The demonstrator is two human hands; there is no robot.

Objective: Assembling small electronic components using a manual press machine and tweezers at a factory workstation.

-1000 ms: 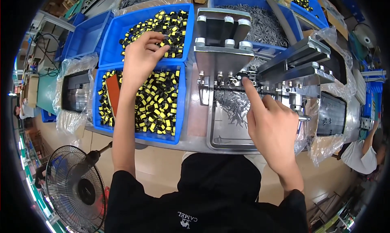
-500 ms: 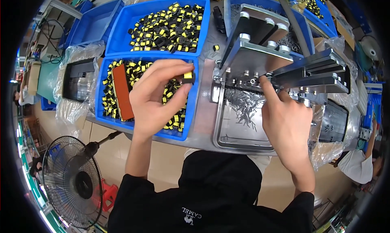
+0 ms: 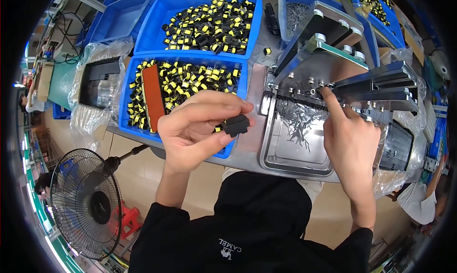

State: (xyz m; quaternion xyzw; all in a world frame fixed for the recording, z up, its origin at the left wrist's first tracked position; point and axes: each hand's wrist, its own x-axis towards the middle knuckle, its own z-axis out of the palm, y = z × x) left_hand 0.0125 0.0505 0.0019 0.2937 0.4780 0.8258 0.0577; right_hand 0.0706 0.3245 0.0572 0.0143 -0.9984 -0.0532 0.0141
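My left hand pinches a small black-and-yellow transformer between thumb and fingertips, black side showing, in front of the near blue bin. That bin is full of similar black-and-yellow parts. At the right, the stretched index finger of my right hand touches the lower front of a metal fixture, by its small bolts. The other fingers of this hand are curled, and I see nothing held in them. Below the fixture, a steel tray holds loose metal pins.
An orange-brown bar lies across the near bin. Behind it stands another filled blue bin. One loose part sits beside the fixture. Plastic-wrapped dark trays flank the work area; a black fan stands at lower left.
My left hand has come down and toward me with the transformer, now turned to show more of its black side. My right index finger stays at the fixture. The whole view has shifted slightly.
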